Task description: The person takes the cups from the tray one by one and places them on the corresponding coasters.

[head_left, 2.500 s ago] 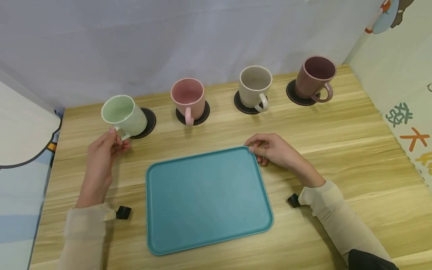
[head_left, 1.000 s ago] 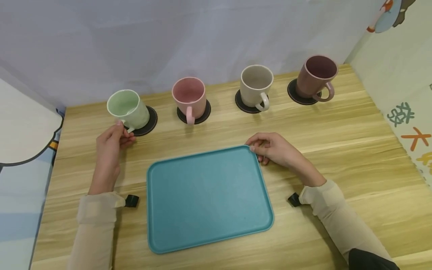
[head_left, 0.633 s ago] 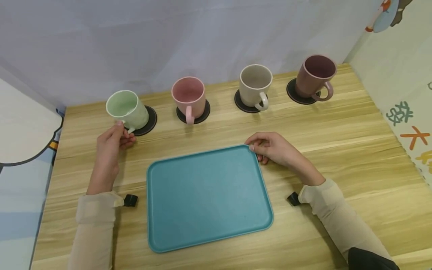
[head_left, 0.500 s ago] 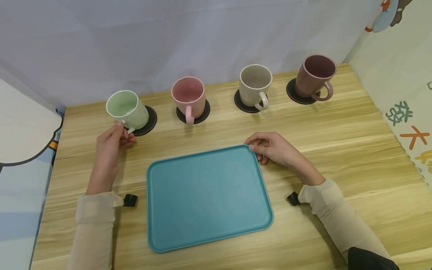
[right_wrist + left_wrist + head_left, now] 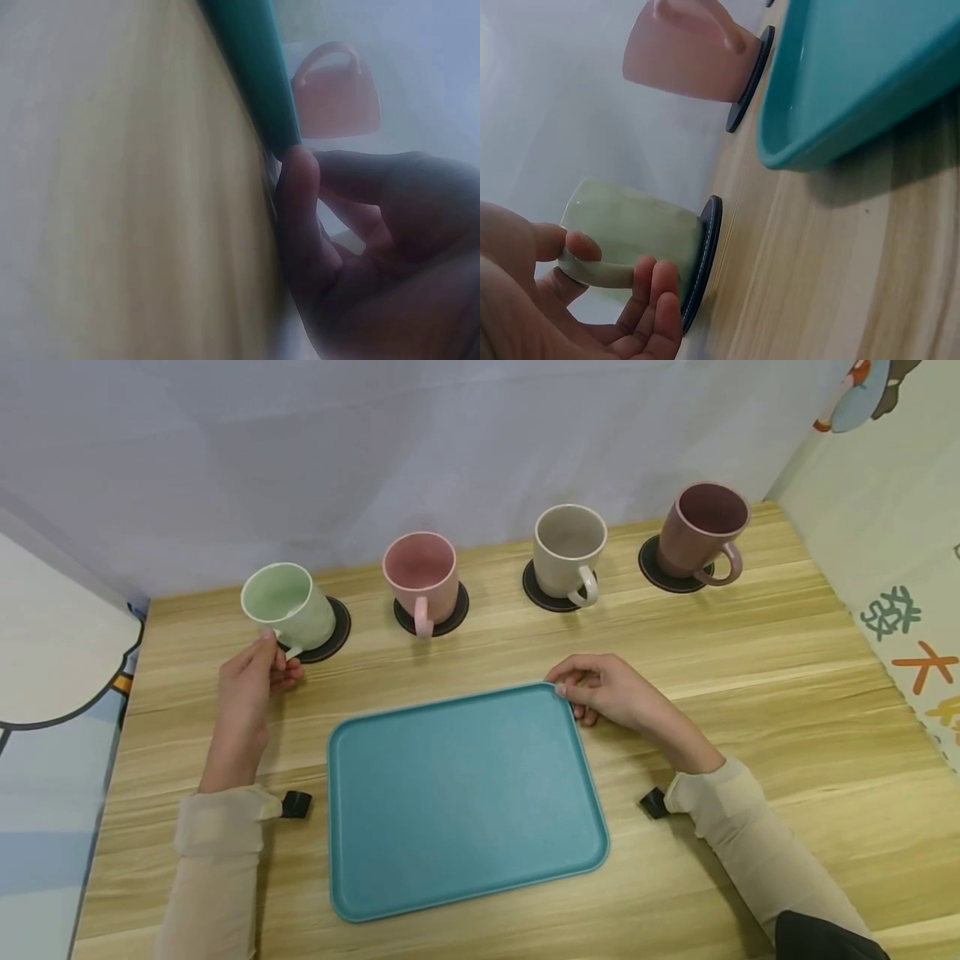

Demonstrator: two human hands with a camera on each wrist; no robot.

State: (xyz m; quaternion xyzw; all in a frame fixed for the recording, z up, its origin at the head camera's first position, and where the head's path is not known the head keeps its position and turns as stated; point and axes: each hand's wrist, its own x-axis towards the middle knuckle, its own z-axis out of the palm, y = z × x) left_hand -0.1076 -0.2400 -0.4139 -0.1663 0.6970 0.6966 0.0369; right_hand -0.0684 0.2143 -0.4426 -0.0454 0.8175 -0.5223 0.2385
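Note:
A pale green mug (image 5: 300, 614) stands on a black coaster (image 5: 339, 631) at the far left of the row. My left hand (image 5: 243, 697) pinches its handle between thumb and forefinger. In the left wrist view the other fingers (image 5: 667, 326) curl below that handle, and the mug's base sits against the coaster. My right hand (image 5: 611, 693) pinches the far right corner of a teal rectangular tray (image 5: 468, 802), thumb over the rim. From the right wrist, the tray's edge (image 5: 259, 82) runs up from the pinching fingertips.
Along the back stand a pink mug (image 5: 422, 577), a beige mug (image 5: 566, 556) and a maroon mug (image 5: 701, 535), each on a black coaster with its handle toward the front. A pale cloth wall (image 5: 450, 452) rises behind the wooden table (image 5: 787, 693).
The green mug has come to the right from a tilted position at its coaster's left and now stands more squarely on it. My left hand moved along with it; my right hand stayed at the tray.

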